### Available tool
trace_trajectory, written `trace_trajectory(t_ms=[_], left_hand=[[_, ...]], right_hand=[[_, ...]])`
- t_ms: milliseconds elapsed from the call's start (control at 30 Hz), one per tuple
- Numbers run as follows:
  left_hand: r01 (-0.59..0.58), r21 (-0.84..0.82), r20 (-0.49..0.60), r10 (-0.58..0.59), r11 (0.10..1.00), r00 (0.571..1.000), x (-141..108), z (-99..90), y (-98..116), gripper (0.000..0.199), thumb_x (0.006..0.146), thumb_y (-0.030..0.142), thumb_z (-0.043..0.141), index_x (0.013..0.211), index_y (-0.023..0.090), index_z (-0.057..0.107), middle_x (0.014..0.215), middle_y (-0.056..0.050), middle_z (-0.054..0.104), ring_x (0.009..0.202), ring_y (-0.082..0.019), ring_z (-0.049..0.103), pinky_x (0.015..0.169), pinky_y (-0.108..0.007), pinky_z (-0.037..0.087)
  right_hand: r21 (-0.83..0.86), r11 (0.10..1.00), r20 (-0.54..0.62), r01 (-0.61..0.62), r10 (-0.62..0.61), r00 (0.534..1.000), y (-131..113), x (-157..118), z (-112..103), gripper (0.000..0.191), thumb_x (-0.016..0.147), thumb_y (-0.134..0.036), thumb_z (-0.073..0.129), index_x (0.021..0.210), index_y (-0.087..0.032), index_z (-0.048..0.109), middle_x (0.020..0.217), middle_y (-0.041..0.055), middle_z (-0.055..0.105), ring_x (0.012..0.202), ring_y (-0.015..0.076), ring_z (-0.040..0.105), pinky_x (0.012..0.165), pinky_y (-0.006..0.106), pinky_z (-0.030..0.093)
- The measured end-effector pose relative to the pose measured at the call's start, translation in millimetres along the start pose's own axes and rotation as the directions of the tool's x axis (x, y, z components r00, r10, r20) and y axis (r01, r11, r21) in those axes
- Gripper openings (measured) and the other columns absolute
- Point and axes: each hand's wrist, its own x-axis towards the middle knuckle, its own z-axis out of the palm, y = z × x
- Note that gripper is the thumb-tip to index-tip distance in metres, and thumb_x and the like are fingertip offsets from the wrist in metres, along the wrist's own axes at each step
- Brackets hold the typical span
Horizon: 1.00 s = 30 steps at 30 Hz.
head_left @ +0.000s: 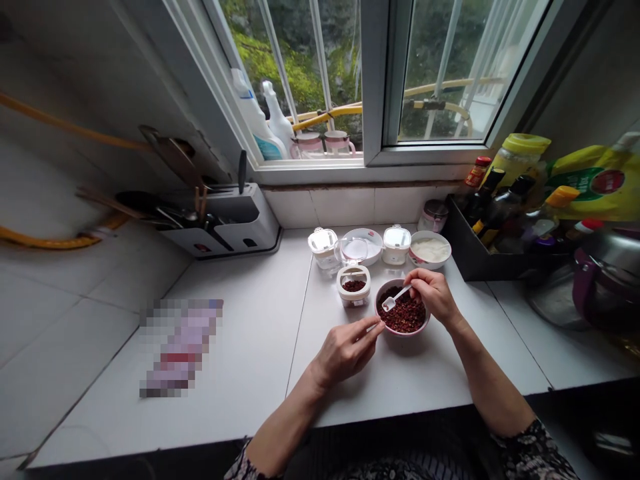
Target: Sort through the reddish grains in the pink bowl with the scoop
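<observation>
My right hand (431,293) pinches the handle of a small white spoon (389,304), its square scoop resting over the dark red dried peppercorn-like bits (407,315) in a pink-rimmed bowl (404,333). At the bowl's left rim, the fingertips of my left hand (347,350) are closed against the edge. Just left of the bowl stands a clear seasoning jar (354,293) with a white-framed lid, some of the same red bits inside. Behind are two similar jars, one on the left (323,248) and one on the right (397,244), both with white contents.
A bowl of white granules (367,243) and a bowl of off-white powder (431,250) stand at the back. On the right sit a black bottle box (480,263) and a metal pot (560,287). A utensil holder (250,223) and a blurred packet (183,347) lie left.
</observation>
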Motion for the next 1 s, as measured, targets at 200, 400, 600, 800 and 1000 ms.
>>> trace_trajectory(t_ms=[200,400,600,800,1000], left_hand=[[0.007,-0.006,0.000,-0.007,1.000,1.000,-0.7,-0.1,0.0,0.033,0.095,0.009,0.048,0.126,0.014,0.057,0.110,-0.014,0.071,0.097,-0.019,0.072,0.076,-0.026,0.062],[0.005,-0.009,0.001,-0.005,1.000,1.000,-0.2,-0.1,0.2,0.032,0.094,0.009,0.048,0.124,0.013,0.058,0.111,-0.014,0.071,0.096,-0.018,0.072,0.077,-0.026,0.062],[-0.002,0.005,-0.022,0.002,1.000,1.000,-0.8,1.9,-0.3,0.036,0.094,0.008,0.048,0.128,0.014,0.056,0.109,-0.013,0.072,0.093,-0.018,0.073,0.073,-0.026,0.063],[0.004,0.005,-0.014,-0.004,1.000,1.000,-1.2,1.9,-0.2,0.037,0.093,0.007,0.049,0.129,0.015,0.056,0.110,-0.013,0.072,0.095,-0.018,0.073,0.075,-0.027,0.063],[0.007,-0.001,0.001,-0.007,1.000,1.000,-1.4,0.7,0.1,0.035,0.095,0.009,0.049,0.128,0.014,0.057,0.111,-0.014,0.071,0.098,-0.019,0.072,0.077,-0.027,0.063]], right_hand=[[0.153,0.988,-0.059,-0.006,0.015,0.998,-4.0,6.3,5.6,0.019,0.071,-0.035,0.058,0.075,-0.017,0.064,0.053,-0.0018,0.059,0.043,0.0095,0.046,0.045,0.023,0.037],[0.108,0.985,-0.104,0.133,-0.122,0.987,-14.3,4.7,27.0,0.025,0.084,-0.037,0.056,0.092,-0.016,0.066,0.068,0.0016,0.068,0.050,0.0110,0.054,0.054,0.026,0.047],[-0.314,0.779,0.039,0.542,-0.560,0.828,-13.2,-3.7,38.7,0.021,0.095,-0.021,0.047,0.101,-0.019,0.067,0.080,0.0051,0.074,0.071,0.0169,0.066,0.078,0.034,0.050],[-0.437,0.511,0.149,0.740,-0.770,0.620,-13.5,-3.6,30.4,0.024,0.094,-0.010,0.045,0.102,-0.019,0.066,0.087,0.0046,0.075,0.073,0.0163,0.067,0.083,0.036,0.045],[-0.416,0.772,0.017,0.480,-0.521,0.853,-10.2,-4.3,-5.3,0.018,0.090,-0.018,0.048,0.084,-0.021,0.065,0.063,0.0003,0.063,0.067,0.0185,0.060,0.071,0.032,0.046]])
